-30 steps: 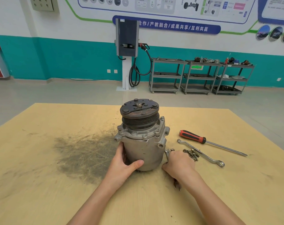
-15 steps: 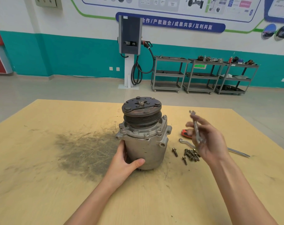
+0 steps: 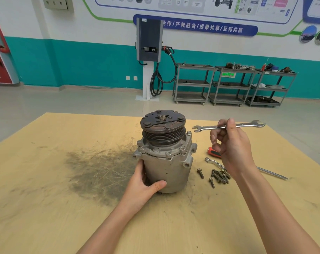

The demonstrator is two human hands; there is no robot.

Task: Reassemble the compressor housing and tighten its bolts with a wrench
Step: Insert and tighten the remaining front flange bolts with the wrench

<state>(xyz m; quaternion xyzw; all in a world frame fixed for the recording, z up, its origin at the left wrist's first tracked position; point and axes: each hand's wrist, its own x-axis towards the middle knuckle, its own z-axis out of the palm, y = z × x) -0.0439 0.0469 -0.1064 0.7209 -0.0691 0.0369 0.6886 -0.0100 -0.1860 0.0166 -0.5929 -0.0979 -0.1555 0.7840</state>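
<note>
Head cam: compressor housing [image 3: 166, 162] stands upright mid-table, left hand [image 3: 144, 187] wrapped around its base. Right hand [image 3: 232, 149] pinches the open-end wrench [image 3: 228, 126] just right of the pulley. That fingertip hold looks slippy (loose bolts [image 3: 218, 176] right of the housing could scatter).

Compressor [image 3: 165, 154] stands upright mid-table [image 3: 45, 208], left hand [image 3: 142, 187] on its near-left side; right of it lie loose bolts [image 3: 218, 176], behind them a ring spanner [image 3: 213, 162] and screwdriver [image 3: 215, 152]; right hand [image 3: 232, 145] holds an open-end wrench [image 3: 228, 126] level above these
</note>
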